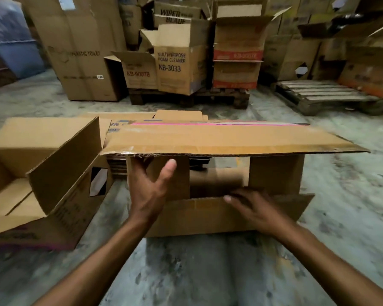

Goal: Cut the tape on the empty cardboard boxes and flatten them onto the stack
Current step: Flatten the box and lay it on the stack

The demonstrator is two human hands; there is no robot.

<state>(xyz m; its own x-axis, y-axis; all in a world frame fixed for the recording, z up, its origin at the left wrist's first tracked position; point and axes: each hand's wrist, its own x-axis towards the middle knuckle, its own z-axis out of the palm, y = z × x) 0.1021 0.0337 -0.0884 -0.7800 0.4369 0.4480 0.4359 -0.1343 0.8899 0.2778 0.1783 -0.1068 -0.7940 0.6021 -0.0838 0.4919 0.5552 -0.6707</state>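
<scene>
At the near left, an open box (38, 180) lies tipped on the concrete floor (197, 272), its flaps splayed and a hand-hole cut in its side. Just right of it and a little farther off, the stack (117, 166) of flattened cardboard shows as layered edges, mostly hidden behind the box in hand.

That box (219, 140) sits in the middle, on its side with the open end toward the person. Its top flap juts out toward the person, two side flaps hang at left and right, and the bottom flap lies toward the viewer. The left hand (148, 188) has its fingers tucked behind the left side flap under the top flap, thumb free and raised, so it grips that flap. The right hand (250, 204) lies with fingers stretched flat on the edge of the bottom flap, holding nothing; it is blurred. No cutter is visible in either hand.

Far behind stand piled cartons (175, 69) on a pallet (188, 98), with a bare pallet (323, 93) at the far right.

The tape here looks already cut, as the flaps hang loose. The step in hand seems to be collapsing this box. Next, the walls likely need pushing sideways until they fold flat, then the sheet lifts left onto the stack.
</scene>
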